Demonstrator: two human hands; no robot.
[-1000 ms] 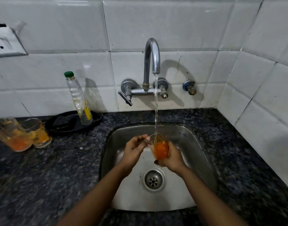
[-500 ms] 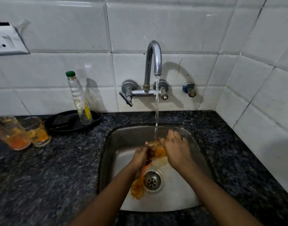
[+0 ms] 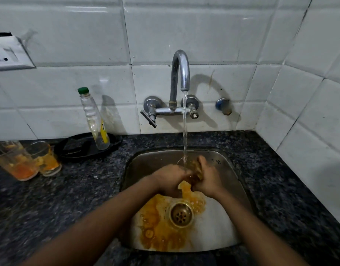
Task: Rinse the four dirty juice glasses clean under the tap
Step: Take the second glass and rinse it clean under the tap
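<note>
Under the running tap [image 3: 180, 73] I hold a juice glass [image 3: 193, 169] over the steel sink [image 3: 228, 169]. My right hand [image 3: 207, 179] grips the glass from the right and my left hand [image 3: 171, 179] is pressed against it from the left; the hands hide most of it. Water falls onto the glass, and orange juice pours out below my hands and spreads around the drain [image 3: 181, 214]. Two more dirty glasses with orange residue, a tall glass [image 3: 15, 162] and a short glass [image 3: 45, 160], stand on the counter at the far left.
A clear bottle with a green cap [image 3: 94, 120] stands on a black tray [image 3: 77, 148] left of the sink. The dark granite counter [image 3: 69, 189] surrounds the sink. White tiled walls close in behind and on the right. A wall socket [image 3: 7, 52] sits at upper left.
The glass was upright and full of orange liquid under the stream. It has been tipped over, and juice has spilled into the sink and spread around the drain. My left hand closed onto it.
</note>
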